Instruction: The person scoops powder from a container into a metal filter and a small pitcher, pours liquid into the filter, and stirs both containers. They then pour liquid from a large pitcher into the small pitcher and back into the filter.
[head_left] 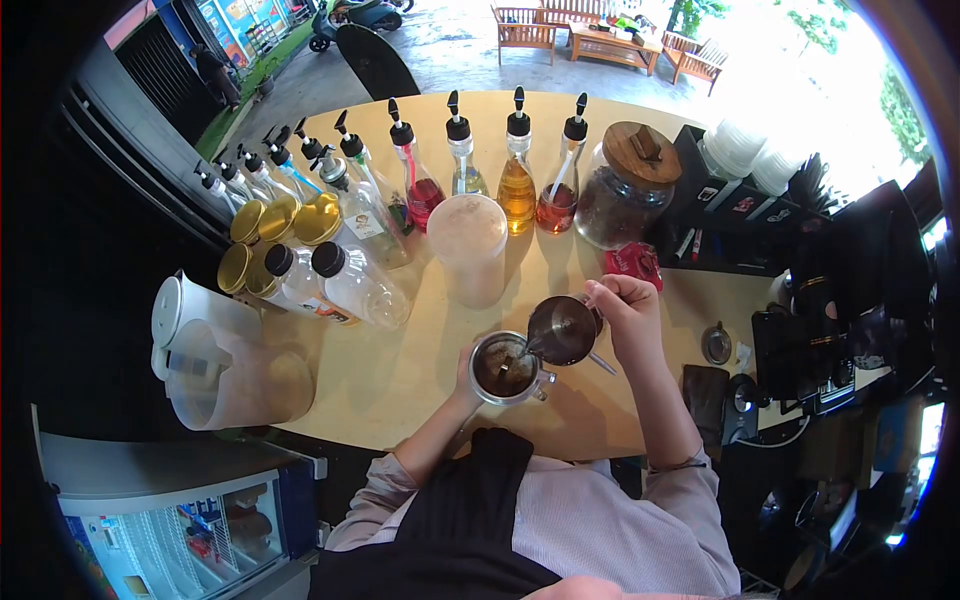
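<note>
My right hand (628, 302) is closed on the handle of a small metal pitcher (563, 330) with dark liquid in it. The pitcher tilts to the left, its lip over the rim of a round metal pot (505, 368), and a thin stream runs from it. Brown liquid with some froth shows inside the pot. My left hand (466, 382) is wrapped round the pot's left side, its fingers mostly hidden behind it. A thin metal rod (603, 365) shows just below the pitcher. Beyond the pot stands a tall frosted container (468, 250) with a lid.
Pump bottles of syrup (517, 185) line the back, beside a wooden-lidded glass jar (627, 190). A red packet (634, 264) lies in front of the jar. Plastic bottles (360, 285) and clear jugs (235, 375) stand at left. A black cup organiser (720, 200) is at right.
</note>
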